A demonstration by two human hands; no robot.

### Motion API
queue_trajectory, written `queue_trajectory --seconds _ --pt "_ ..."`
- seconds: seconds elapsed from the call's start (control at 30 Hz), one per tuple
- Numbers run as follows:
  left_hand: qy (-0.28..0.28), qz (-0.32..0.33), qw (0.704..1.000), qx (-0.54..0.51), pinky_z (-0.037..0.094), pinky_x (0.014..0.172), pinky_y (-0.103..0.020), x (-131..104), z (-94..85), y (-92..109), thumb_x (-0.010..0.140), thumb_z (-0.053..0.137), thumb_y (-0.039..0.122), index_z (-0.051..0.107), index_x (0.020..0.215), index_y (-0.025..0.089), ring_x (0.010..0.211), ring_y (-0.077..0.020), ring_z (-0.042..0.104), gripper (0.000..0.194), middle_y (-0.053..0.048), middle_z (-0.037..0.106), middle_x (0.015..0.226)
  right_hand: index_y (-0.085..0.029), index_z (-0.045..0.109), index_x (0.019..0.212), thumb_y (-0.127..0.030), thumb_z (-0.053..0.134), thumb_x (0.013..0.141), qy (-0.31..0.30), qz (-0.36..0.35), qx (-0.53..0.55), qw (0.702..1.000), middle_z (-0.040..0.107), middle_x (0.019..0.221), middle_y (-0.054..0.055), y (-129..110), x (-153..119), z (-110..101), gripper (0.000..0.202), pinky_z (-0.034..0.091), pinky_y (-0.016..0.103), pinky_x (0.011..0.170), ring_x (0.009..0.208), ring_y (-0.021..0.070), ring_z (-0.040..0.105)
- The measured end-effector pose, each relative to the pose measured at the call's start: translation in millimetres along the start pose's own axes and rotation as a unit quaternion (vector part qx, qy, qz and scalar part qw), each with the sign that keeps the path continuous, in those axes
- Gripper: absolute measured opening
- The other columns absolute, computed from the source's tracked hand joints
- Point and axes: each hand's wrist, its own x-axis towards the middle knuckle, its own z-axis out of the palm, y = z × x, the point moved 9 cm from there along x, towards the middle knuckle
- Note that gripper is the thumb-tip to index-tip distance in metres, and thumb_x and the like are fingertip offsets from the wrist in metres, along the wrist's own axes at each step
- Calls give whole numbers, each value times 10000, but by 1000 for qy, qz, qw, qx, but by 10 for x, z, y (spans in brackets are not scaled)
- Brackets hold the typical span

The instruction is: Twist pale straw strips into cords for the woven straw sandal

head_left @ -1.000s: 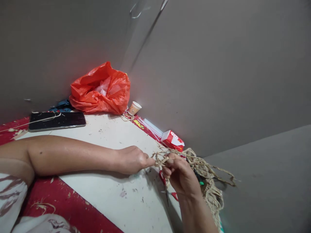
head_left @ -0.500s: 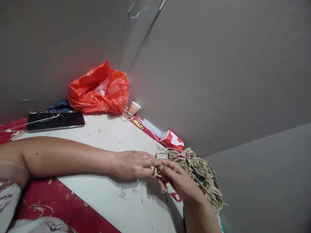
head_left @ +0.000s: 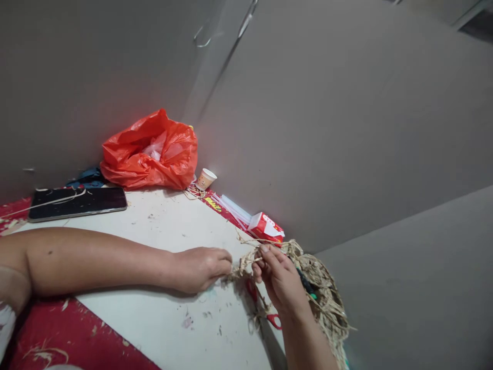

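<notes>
Tan twine (head_left: 244, 263), knotted and braided, stretches between my two hands above the white board. My left hand (head_left: 206, 268) is closed on its left end, fingers curled under. Thumb and fingertips of my right hand (head_left: 278, 272) pinch a strand of the same twine. Below and beside the right hand lie red-handled scissors (head_left: 273, 321), partly covered by it. Past the right wrist a heap of twine cords (head_left: 321, 288) is piled up, with dark and green bits among it.
A white board (head_left: 162, 329) lies over a red surface (head_left: 73, 339) strewn with fibre scraps. Along the walls are a tablet or large phone (head_left: 79, 204), an orange-red plastic bag (head_left: 154, 154), a paper cup (head_left: 206, 179), pale strips (head_left: 235, 209) and a red tissue pack (head_left: 266, 229).
My hands, together before, have moved apart with the twine between them. The left has drawn left and curled shut; the right has risen slightly. More of the scissors shows. The view has shifted a little.
</notes>
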Motion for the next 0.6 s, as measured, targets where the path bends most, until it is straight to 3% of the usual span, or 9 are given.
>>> queue_trajectory --seconds 0.07,0.17,0.27,0.37,0.47,0.6 --pt "-27 -28 998 -52 431 690 -228 12 80 0 793 435 85 440 703 179 720 -137 517 130 -35 578 784 -177 492 621 -430 785 622 37 -10 7 999 456 489 -74 28 57 -76 387 355 159 359 389 58 445" --pt "-37 -67 990 -122 396 643 -204 31 144 -22 775 434 84 389 651 182 656 -115 480 165 6 520 681 -182 463 592 -454 785 591 65 -14 -1 998 461 484 -69 83 132 -131 421 366 165 361 384 59 436" --pt "-41 -155 969 -187 357 572 -189 11 195 -211 761 410 83 402 636 178 590 -93 461 157 34 493 621 -186 473 594 -505 751 603 68 -13 -29 997 466 500 -59 97 152 -100 423 383 179 367 403 70 434" --pt "-24 -240 952 -189 315 538 -192 -35 181 -447 739 425 95 423 613 171 551 -84 410 148 51 459 568 -176 551 652 -514 726 634 46 -13 -79 996 531 607 -24 40 120 -18 381 447 214 412 492 102 485" --pt "-16 -246 952 -183 321 558 -190 -14 163 -485 732 451 112 454 609 164 572 -85 393 134 55 445 564 -175 571 678 -515 691 680 42 -36 -135 989 550 662 -14 -95 137 -15 361 473 230 453 545 113 492" --pt "-21 -226 930 -290 370 578 -192 50 248 -342 740 446 116 507 646 158 589 -93 479 119 42 512 609 -177 507 627 -473 609 781 106 -81 -206 969 459 561 -51 -226 386 -170 349 435 210 464 499 92 445"
